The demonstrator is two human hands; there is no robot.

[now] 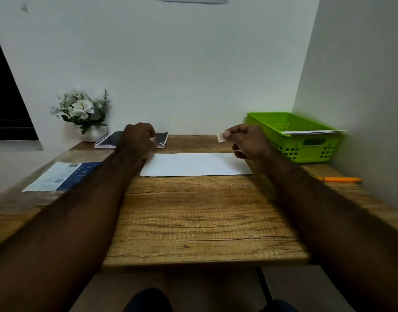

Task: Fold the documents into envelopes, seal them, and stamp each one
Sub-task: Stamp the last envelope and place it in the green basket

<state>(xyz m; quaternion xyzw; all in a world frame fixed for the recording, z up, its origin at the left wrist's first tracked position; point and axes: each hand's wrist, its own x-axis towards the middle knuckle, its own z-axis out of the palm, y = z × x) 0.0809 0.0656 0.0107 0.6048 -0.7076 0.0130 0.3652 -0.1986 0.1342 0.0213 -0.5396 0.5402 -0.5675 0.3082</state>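
Above the envelope [195,164], my right hand [245,140] pinches a stamp [221,137]. My left hand [137,138] is curled beyond its left end; I cannot tell whether it holds anything.

One envelope [195,164], one stamp [220,137], one basket [306,152]

A white envelope [195,164] lies flat on the wooden worktop [193,221]. Above its far right corner the right hand [245,140] pinches a small stamp [221,137] between thumb and forefinger, clear of the paper. Over its far left corner the left hand [137,138] hovers with fingers curled, perhaps nipping a pale scrap, though blur hides it. Behind that corner lies a spiral notebook [107,140]. Right of the envelope stands a green basket [306,145], with an orange pen [340,179] nearer.
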